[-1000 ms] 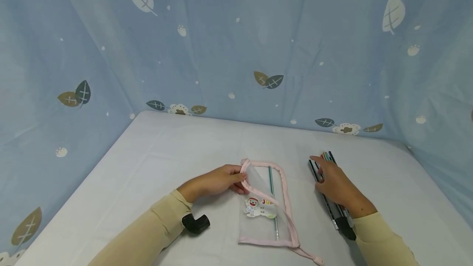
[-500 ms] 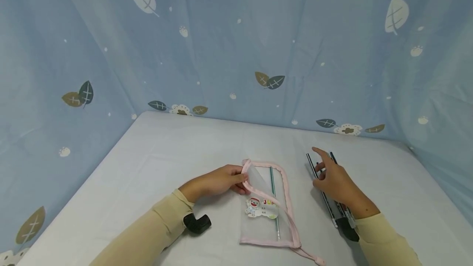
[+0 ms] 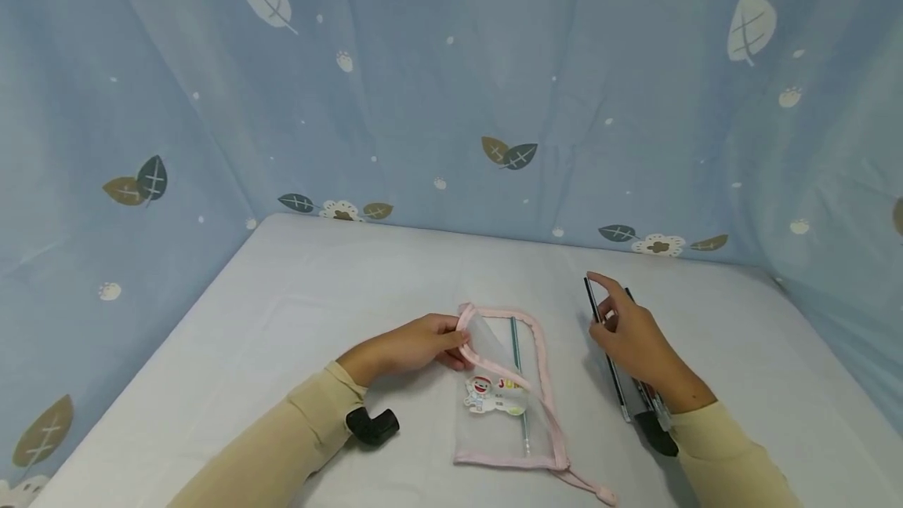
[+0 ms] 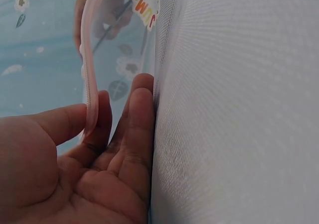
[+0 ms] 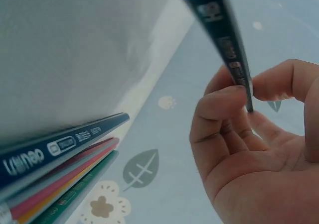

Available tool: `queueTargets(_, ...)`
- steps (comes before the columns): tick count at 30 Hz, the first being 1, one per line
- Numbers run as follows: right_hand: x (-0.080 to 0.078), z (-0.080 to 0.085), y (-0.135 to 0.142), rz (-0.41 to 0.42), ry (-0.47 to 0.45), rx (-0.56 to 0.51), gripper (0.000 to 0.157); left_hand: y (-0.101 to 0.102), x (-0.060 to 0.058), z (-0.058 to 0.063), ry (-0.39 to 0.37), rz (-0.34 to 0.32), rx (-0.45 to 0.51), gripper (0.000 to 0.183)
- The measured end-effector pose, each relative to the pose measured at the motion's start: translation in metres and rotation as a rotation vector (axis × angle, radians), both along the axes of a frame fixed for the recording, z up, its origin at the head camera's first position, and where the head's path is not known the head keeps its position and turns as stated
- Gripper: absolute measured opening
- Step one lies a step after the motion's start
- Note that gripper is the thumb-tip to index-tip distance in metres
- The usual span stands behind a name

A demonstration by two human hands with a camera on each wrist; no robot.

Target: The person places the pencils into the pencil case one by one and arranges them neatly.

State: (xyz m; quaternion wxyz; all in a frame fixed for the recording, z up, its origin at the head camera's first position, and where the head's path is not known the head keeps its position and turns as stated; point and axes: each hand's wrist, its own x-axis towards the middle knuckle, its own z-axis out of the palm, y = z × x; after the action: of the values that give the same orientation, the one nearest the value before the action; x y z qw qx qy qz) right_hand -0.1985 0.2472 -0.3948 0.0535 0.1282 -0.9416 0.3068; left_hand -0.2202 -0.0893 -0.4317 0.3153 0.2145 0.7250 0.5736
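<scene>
My left hand [image 3: 423, 347] pinches the pink zip edge of a clear mesh pencil pouch [image 3: 487, 439], lifting its mouth at the far left corner. Inside the pouch lies one teal pencil [image 3: 517, 345], beside a cartoon label [image 3: 494, 395]. In the left wrist view, the pink zip edge [image 4: 87, 79] sits between thumb and finger. My right hand [image 3: 638, 343] pinches a dark pencil [image 5: 222, 32] between thumb and fingers, right of the pouch. Under that hand lie several other pencils [image 5: 65, 152], blue, pink, yellow and green, partly hidden in the head view.
The white table [image 3: 353, 273] runs back to a blue leaf-print curtain [image 3: 423, 100]. A pink wrist loop [image 3: 589, 486] trails from the pouch's near right corner. Black wrist devices [image 3: 372, 427] show at both sleeves.
My right hand has taken hold of one dark pencil and moved it slightly left, apart from the others. The left hand still grips the pouch edge in the same place.
</scene>
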Motion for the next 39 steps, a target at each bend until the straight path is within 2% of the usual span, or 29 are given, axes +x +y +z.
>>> queueTargets(8, -0.003, 0.0, -0.007, 0.005, 0.053, -0.076, 0.074, -0.005, -0.002, -0.001, -0.003, 0.006, 0.007, 0.031)
queueTargets(15, 0.001, -0.001, -0.015, 0.004, -0.026, -0.211, 0.077, -0.005, -0.002, -0.004, 0.001, 0.008, 0.001, 0.032)
queueTargets(26, 0.008, -0.001, -0.022, -0.033, -0.124, -0.342, 0.08, 0.0, 0.0, -0.002, -0.004, 0.004, 0.004, 0.031)
queueTargets(32, 0.01, -0.001, -0.029, 0.016, -0.169, -0.448, 0.081, 0.0, 0.0, -0.001, 0.0, 0.003, 0.004, 0.031)
queueTargets(39, 0.012, -0.004, -0.034, 0.048, -0.183, -0.468, 0.082, 0.001, -0.001, -0.001, -0.011, 0.006, 0.004, 0.031)
